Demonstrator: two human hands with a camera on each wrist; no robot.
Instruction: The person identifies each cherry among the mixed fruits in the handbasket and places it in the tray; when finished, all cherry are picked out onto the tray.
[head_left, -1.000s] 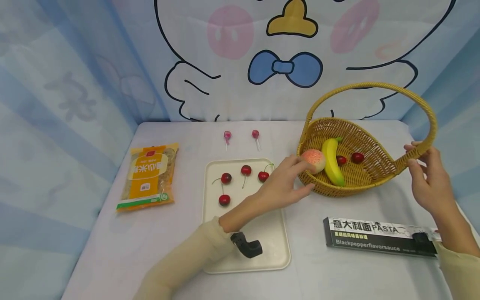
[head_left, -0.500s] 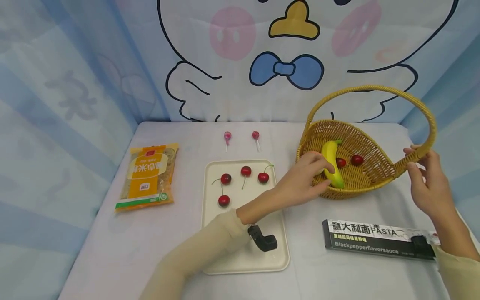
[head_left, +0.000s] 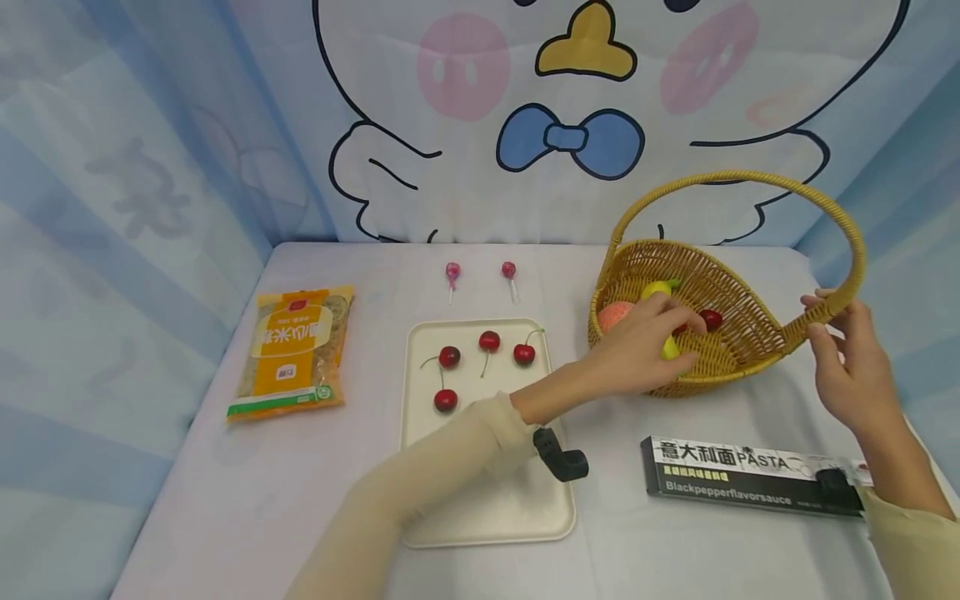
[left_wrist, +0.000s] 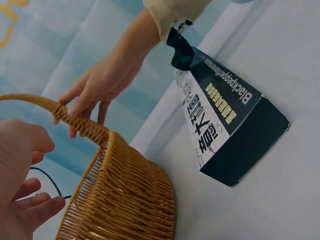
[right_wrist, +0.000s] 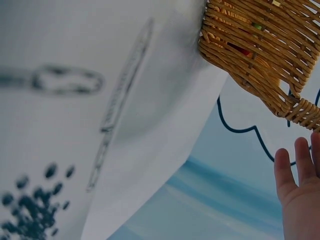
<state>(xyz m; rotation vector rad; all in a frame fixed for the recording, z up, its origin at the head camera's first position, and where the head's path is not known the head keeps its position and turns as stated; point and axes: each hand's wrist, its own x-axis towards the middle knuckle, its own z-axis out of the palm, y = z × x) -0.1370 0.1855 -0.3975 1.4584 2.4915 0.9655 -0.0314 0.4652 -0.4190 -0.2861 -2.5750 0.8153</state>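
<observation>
A wicker basket (head_left: pixel 742 350) with a tall hoop handle (head_left: pixel 738 176) stands at the right. It holds a peach (head_left: pixel 613 315), a banana (head_left: pixel 655 290) and a dark red cherry (head_left: pixel 711 317). My left hand (head_left: pixel 678 337) reaches into the basket with its fingers spread over the banana, tips near the cherry. In the left wrist view this hand (left_wrist: pixel 20 200) shows nothing between thumb and fingers. My right hand (head_left: pixel 821 321) pinches the handle's right end just above the rim, as the left wrist view (left_wrist: pixel 67 117) also shows.
A cream tray (head_left: pixel 487 508) with several stemmed cherries (head_left: pixel 449 357) lies in the middle. Behind it lie two lollipops (head_left: pixel 452 272). An orange food packet (head_left: pixel 292 350) sits at the left. A black pasta box (head_left: pixel 727 475) lies in front of the basket.
My left hand has gone further right into the basket, from the peach onto the banana, and the peach shows again. The right hand has stayed on the handle.
</observation>
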